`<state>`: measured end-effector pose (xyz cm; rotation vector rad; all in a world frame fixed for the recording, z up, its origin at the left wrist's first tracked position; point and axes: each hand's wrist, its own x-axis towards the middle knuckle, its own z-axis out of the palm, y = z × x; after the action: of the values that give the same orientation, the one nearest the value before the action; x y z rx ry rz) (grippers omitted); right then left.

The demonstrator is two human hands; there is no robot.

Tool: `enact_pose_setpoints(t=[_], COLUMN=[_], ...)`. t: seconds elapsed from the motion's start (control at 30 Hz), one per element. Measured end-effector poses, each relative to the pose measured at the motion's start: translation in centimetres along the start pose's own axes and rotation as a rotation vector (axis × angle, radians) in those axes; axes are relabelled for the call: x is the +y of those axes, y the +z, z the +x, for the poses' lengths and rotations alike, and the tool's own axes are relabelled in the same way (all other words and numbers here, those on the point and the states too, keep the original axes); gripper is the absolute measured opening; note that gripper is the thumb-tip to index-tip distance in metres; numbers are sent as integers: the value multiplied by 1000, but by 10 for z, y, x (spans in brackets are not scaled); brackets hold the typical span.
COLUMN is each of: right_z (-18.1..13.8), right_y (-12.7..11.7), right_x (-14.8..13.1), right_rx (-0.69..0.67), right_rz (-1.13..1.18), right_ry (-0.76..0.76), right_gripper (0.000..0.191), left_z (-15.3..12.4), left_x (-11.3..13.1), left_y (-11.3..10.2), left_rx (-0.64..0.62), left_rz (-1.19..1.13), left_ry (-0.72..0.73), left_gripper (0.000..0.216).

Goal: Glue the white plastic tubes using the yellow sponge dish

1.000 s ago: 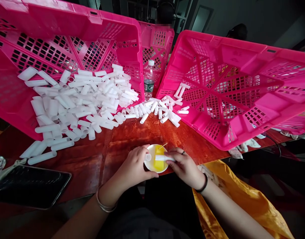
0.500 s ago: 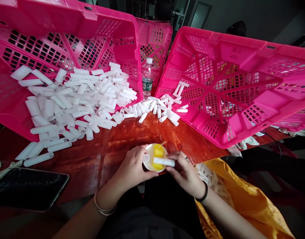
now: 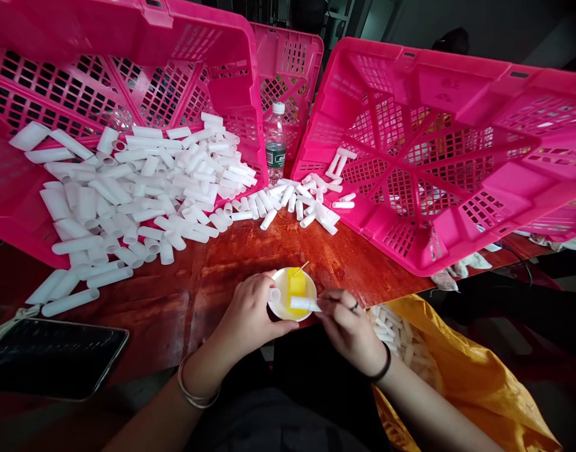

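Note:
My left hand [image 3: 250, 314] is closed on a short white plastic tube [image 3: 274, 294] at the left rim of a small white dish [image 3: 282, 310] near the table's front edge. The dish holds a yellow sponge block [image 3: 296, 284] and a thin stick. My right hand [image 3: 349, 323] pinches a longer white tube [image 3: 303, 304] that lies sideways over the dish, its end on the sponge. A ring shows on one right finger and a black band on the wrist.
Three pink lattice crates [image 3: 128, 94] [image 3: 438, 144] [image 3: 288, 69] stand tilted on the red wooden table [image 3: 213, 276], with a large pile of white tubes [image 3: 142, 182] spilling out. A water bottle [image 3: 275, 141] stands between crates. A yellow bag [image 3: 462, 383] with tubes is at right, a black tablet [image 3: 53, 358] at left.
My right hand has slid the long tube a little left and down across the dish. The view has tipped slightly downward. My left hand keeps its tube at the rim.

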<state>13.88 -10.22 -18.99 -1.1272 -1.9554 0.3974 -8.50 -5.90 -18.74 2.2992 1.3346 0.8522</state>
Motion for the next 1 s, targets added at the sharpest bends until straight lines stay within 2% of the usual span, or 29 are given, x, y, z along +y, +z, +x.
enact_pose_setpoints(t=[0.07, 0.1, 0.13, 0.2, 0.27, 0.33, 0.4, 0.5, 0.6, 0.73, 0.87, 0.93, 1.0], right_z=[-2, -3, -2, 2, 8, 14, 19, 23, 24, 31, 44, 51, 56], right_y=[1, 2, 2, 3, 3, 1, -1, -5, -12, -27, -38, -40, -40], right_x=[5, 6, 5, -1, -11, -22, -32, -41, -45, -51, -61, -64, -63], right_rx=[18, 39, 72, 162, 202, 191, 156, 139, 92, -73, -239, -294, -325], right_rz=[-70, -50, 9, 202, 418, 578, 653, 618, 509, 341, 270, 255, 236], right_ry=[-169, -180, -136, 55, 237, 327, 355, 346, 273, 149, 110, 89, 42], right_gripper=[20, 20, 18, 11, 11, 13, 13, 11, 13, 22, 19, 15, 12], left_z=[0, -1, -1, -2, -2, -1, 0, 1, -2, -10, -17, -19, -19], left_x=[0, 0, 1, 3, 9, 16, 24, 31, 33, 34, 41, 47, 54], left_y=[-3, -6, -9, -19, -29, -39, -45, -49, -50, -49, -47, -48, -51], left_rx=[-7, -2, 10, 16, -38, -121, -160, -106, -41, -42, -76, -124, -219], left_rz=[30, 57, 87, 126, 106, 60, 33, 72, 158, 255, 318, 227, 0], left_ry=[23, 38, 50, 61, 66, 88, 119, 150, 164, 224, 274, 210, 62], left_gripper=[77, 73, 65, 39, 18, 15, 12, 13, 15, 20, 23, 20, 16])
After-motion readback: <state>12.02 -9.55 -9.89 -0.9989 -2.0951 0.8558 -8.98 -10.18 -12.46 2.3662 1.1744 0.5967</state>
